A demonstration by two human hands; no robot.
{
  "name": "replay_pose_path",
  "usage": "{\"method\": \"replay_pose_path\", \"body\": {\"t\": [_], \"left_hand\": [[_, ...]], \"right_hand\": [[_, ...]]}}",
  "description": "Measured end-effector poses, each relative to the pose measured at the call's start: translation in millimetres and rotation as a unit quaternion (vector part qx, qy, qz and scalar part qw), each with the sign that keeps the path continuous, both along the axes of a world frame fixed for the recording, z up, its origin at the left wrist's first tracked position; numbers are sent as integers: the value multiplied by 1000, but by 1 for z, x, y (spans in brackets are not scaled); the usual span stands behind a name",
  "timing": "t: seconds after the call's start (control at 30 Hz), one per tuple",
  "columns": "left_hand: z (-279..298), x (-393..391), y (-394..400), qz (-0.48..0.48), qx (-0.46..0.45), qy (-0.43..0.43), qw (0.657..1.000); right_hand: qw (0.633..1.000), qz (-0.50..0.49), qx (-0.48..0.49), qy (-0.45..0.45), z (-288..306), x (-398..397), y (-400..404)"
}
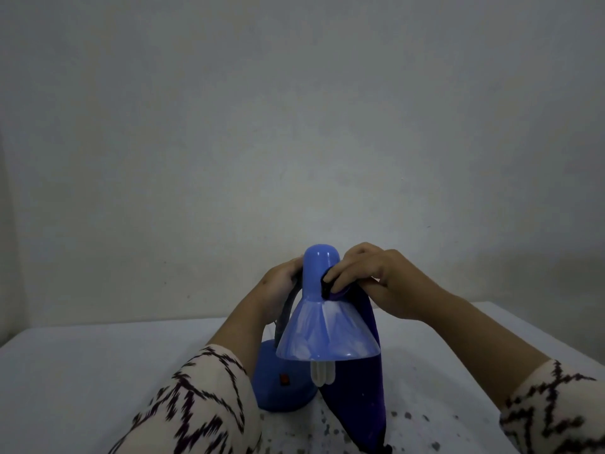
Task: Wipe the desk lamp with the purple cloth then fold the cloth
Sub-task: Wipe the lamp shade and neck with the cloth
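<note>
Blue desk lamp (322,309) stands upright on a white table (82,371), centre of the scene, near edge. Shade (327,332) flares toward the camera, pale streaks on its upper surface, white bulb (323,373) poking out below the rim. Round blue base (281,385) sits on the table left of the shade, small red switch (284,379) on its top. Grey flexible neck (288,306) runs up behind the shade's left side. Left hand (278,283) grips the lamp on the left, at the top of the neck beside the domed cap; fingers curl around behind the lamp, tips hidden. Right hand (376,276) is on the right side of the cap, fingers curled and clamped on a bunch of the purple cloth (357,388), pressing it against the narrow part of the lamp just above the shade. Rest of the cloth hangs down from that hand along the right of the shade, behind the bulb, and trails to the table at the near edge, touching the base's right side. Both forearms come in from the near corners, cream sleeves (196,404) with a dark zigzag pattern pushed partway up. Dark specks (406,416) scattered on the tabletop near the cloth's lower end, mostly to its right. Plain grey wall (294,126) fills the far side. Lighting is dim, so fine texture on the cloth is hard to read.
</note>
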State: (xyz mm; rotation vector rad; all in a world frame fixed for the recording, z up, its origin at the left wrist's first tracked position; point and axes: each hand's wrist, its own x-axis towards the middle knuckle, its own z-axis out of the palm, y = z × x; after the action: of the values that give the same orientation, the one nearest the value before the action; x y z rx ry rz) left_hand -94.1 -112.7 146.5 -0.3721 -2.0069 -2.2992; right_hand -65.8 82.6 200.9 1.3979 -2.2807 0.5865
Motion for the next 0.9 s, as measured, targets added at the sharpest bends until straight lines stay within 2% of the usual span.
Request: {"method": "replay_pose_path", "body": {"t": [0.2, 0.3, 0.37, 0.43, 0.5, 0.57, 0.63, 0.7, 0.77, 0.83, 0.9], "left_hand": [[0, -3, 2, 14, 2, -11, 1000], [-3, -4, -2, 21, 50, -34, 998], [-4, -6, -7, 24, 80, -44, 996], [-4, -7, -9, 32, 83, -49, 995], [-3, -6, -8, 34, 76, -48, 995], [-3, -6, -5, 31, 68, -49, 996], [-3, -5, -3, 27, 66, -48, 996], [-4, -5, -5, 12, 77, -55, 995], [-4, -4, -9, 0, 81, -54, 995], [-4, -4, -11, -2, 76, -53, 996], [-4, -5, -11, 1, 66, -57, 996]], "right_hand": [[995, 5, -97, -19, -12, -16, 11], [990, -41, -115, -63, -20, -26, 20], [970, -50, -186, -145, -24, -29, 22], [935, -34, -287, -205, -26, -29, 19], [895, 3, -370, -251, -22, -28, 9], [871, 43, -409, -268, -16, -25, -2], [891, 55, -390, -226, -12, -19, -13], [938, 26, -318, -133, -15, -12, -20], [970, 13, -242, -32, -23, -7, -23], [980, 19, -197, 30, -33, -3, -21], [983, 22, -174, 53, -36, -1, -18]]}}
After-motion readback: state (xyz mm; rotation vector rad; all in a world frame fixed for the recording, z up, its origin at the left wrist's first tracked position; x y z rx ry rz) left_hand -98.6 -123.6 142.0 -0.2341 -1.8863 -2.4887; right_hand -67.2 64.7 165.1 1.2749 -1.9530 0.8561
